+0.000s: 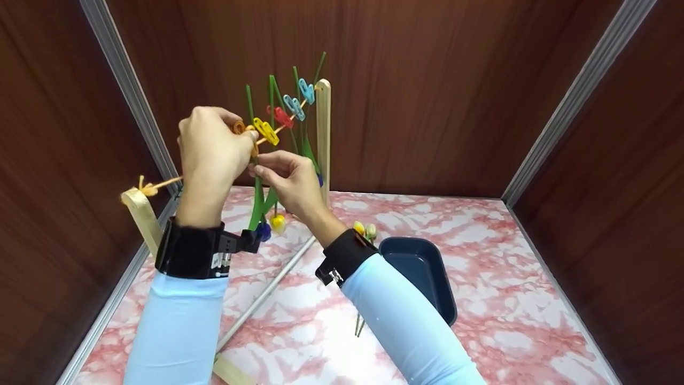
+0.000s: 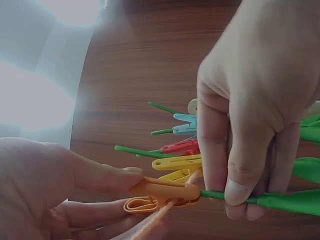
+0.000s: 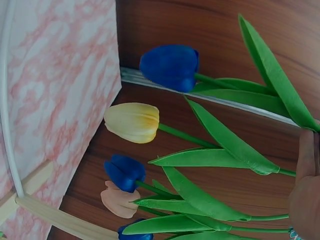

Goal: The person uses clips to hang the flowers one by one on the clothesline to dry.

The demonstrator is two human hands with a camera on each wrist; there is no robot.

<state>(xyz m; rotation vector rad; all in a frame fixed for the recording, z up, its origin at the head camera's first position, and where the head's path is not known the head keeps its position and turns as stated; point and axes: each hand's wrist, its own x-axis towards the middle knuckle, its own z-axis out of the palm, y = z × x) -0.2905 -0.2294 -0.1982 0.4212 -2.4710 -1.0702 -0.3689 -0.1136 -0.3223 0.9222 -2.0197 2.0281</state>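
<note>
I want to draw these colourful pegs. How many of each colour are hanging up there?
orange peg: 1
yellow peg: 1
red peg: 1
blue pegs: 2
Total: 5

No readable text, labels, brands, numbers or signs anywhere

The space is enclosed on three sides by dark wood-grain walls (image 1: 427,96), joined at the corners by grey metal strips (image 1: 561,107). The desk (image 1: 507,256) is covered w/ a pink-and-white marble pattern. A strong white glare is seen at upper left in the left wrist view, approx. where the walls meet.
</note>
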